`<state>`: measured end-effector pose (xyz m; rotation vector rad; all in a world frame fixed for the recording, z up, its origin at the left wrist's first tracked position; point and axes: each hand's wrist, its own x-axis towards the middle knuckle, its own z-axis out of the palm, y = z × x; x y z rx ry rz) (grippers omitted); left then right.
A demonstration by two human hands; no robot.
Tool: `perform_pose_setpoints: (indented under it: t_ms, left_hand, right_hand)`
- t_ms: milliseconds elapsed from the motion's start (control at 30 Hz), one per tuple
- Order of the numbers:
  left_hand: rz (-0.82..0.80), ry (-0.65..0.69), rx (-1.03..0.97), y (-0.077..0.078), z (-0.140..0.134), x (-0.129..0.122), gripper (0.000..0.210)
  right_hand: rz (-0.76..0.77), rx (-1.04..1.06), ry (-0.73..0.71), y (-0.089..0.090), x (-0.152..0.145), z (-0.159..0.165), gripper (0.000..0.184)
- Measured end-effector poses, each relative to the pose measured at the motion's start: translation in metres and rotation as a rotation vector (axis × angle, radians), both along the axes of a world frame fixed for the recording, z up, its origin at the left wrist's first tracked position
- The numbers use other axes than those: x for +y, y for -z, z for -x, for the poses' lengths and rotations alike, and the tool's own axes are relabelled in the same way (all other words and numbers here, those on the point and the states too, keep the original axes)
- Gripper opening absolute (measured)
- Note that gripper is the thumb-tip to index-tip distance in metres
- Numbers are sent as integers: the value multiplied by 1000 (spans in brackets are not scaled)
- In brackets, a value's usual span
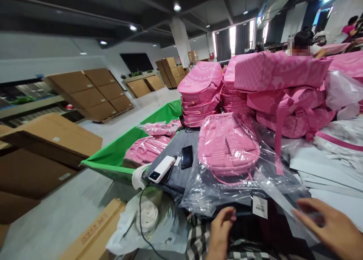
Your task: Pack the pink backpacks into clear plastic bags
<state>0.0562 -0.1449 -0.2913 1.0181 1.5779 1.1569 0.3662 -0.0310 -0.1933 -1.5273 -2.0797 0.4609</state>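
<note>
Lying at frame centre: one pink bag (228, 146), inside clear plastic (201, 199). Left hand (222, 231), lower centre: loosely bent, nothing visible in it, near the plastic's lower edge. Right hand (330, 224), lower right: thumb and forefinger nearly together at a translucent strip (273, 190); grip cannot be told. Also: white label (260, 207), between the hands; phone (186, 157) and power bank (162, 169), left of centre.

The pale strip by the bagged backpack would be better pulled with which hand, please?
Probably the right hand: it is at the pale strip, while the left hand is farther away.
</note>
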Motion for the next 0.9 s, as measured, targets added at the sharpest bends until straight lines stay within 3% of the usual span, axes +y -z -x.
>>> perform_pose_setpoints:
  t_ms: [100,167,233,300,400,533,600,700,767,833,900]
  left_hand:
    - [-101,91,107,-26,-55,48,59]
    - [-48,71,121,-38,-75,80,52]
    - [-1,46,43,-41,-81,99,40]
    - [22,61,-42,-40,-77,104,36]
    - [43,133,-213,-45,-59,94,42]
    - [55,123,-606,-66,-43,86,48]
    - [89,100,-734,-73,-45,89,48]
    - [133,136,-763,-71,-56,93,48]
    - [130,142,-702,-61,-62,93,52]
    - [127,118,-603,-48,-65,91,56]
    - [139,128,-426,-38,-65,91,55]
  right_hand:
    - [-169,-222,-55,14,-14,44,52]
    - [-138,-360,-52,26,-7,57,40]
    - [-73,-368,-47,36,3,50,41]
    - [-52,-259,-79,40,12,32,45]
    - [-15,-23,-182,28,17,11,44]
    - [271,232,-339,3,14,24,36]
    - [429,367,-406,0,8,38,36]
    - [666,564,-448,12,-6,46,49]
    - [789,631,-367,28,-15,37,60]
    - [762,648,-193,47,-22,22,63]
    - [595,617,-13,62,-28,11,64]
